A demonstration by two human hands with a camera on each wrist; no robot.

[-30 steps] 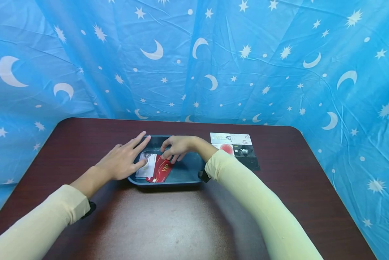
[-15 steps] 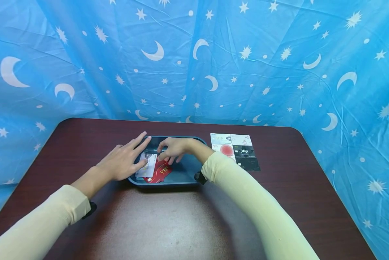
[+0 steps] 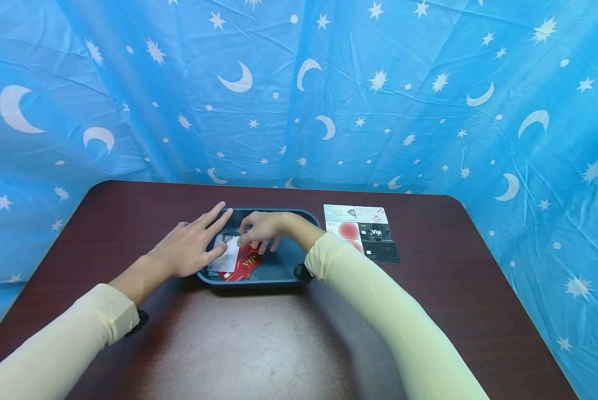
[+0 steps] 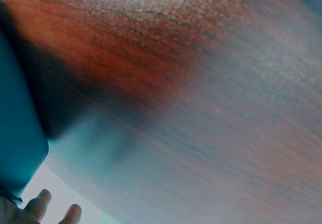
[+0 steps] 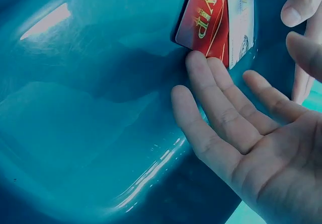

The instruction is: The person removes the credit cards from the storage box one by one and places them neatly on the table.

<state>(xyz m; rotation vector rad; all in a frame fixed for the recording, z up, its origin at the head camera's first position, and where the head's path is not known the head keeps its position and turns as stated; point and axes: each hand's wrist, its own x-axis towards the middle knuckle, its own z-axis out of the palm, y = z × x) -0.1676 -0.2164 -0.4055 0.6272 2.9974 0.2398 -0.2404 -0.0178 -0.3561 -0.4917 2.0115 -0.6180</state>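
One second on, I find the right hand [image 3: 264, 226] shifted a little toward 9 o'clock inside the blue tray [image 3: 284, 269], and the red cards [image 3: 250, 262] marked VIP fanned apart rather than squared up; the left hand [image 3: 191, 247] stays put. On my right wrist view the right hand is loose, fingers parted and gently bent, fingertips at the red cards' edge; I cannot tell whether they press. The left hand is spread wide over the tray's 9 o'clock rim, thumb above a white card [image 3: 223, 258]. That card lies at the tray's 8 o'clock end, overlapping the red ones. Outside, toward 3 o'clock, a block of cards sits on the table [image 3: 219, 344]: white cards [image 3: 370, 215] at its 12, black cards [image 3: 382, 251] from 3 to 5, red-circle cards [image 3: 347, 230] at 9, partly behind the right sleeve [image 3: 378, 294].
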